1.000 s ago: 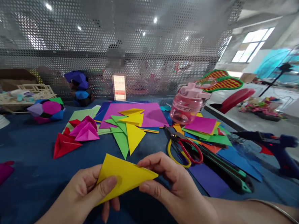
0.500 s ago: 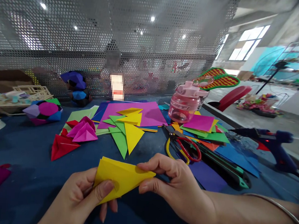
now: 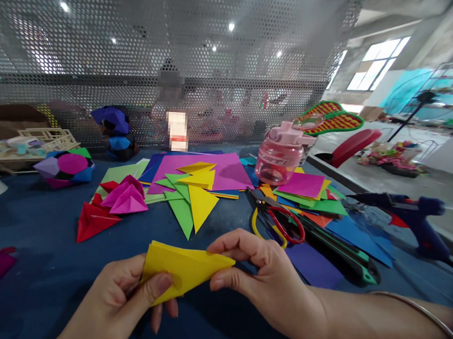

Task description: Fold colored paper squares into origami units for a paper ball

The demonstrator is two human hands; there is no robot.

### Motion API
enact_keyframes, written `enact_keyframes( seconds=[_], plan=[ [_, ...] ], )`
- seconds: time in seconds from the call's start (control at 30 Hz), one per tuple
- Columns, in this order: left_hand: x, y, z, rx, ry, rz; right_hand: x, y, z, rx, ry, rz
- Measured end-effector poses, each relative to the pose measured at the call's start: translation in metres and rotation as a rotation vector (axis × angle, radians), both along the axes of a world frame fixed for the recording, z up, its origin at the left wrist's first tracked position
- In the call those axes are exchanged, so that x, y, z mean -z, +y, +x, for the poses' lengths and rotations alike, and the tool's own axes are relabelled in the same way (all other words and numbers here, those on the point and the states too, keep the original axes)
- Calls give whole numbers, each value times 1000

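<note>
Folded yellow paper point(image 3: 191, 269) is held above the surface point(image 3: 54, 230): the left hand's point(image 3: 123, 291) grip clamps its wide end, seemingly to steady it, while the right hand's point(image 3: 260, 274) grip pinches the narrow point, apparently controlling its edges.

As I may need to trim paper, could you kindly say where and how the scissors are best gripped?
Probably grip the scissors by the red and yellow loops, coming from the near side: the loops lie toward the person, while the blades point away. A knife lies close on the right.
</note>
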State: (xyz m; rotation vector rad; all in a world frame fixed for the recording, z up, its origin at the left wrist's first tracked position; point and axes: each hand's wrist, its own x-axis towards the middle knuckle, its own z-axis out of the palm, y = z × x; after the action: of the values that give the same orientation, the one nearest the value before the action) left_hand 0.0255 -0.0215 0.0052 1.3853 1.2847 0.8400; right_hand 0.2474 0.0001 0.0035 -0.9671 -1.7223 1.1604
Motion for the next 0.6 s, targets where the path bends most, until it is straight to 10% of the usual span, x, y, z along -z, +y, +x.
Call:
enact_keyframes(
  seconds=[0.23, 0.6],
  plan=[
    [2, -1, 0, -4, -5, -19, -1, -1, 1, -40, -72, 89],
    [6, 0, -4, 32, 2, 34, 0, 0, -2, -35, 8, -195]
  ],
)
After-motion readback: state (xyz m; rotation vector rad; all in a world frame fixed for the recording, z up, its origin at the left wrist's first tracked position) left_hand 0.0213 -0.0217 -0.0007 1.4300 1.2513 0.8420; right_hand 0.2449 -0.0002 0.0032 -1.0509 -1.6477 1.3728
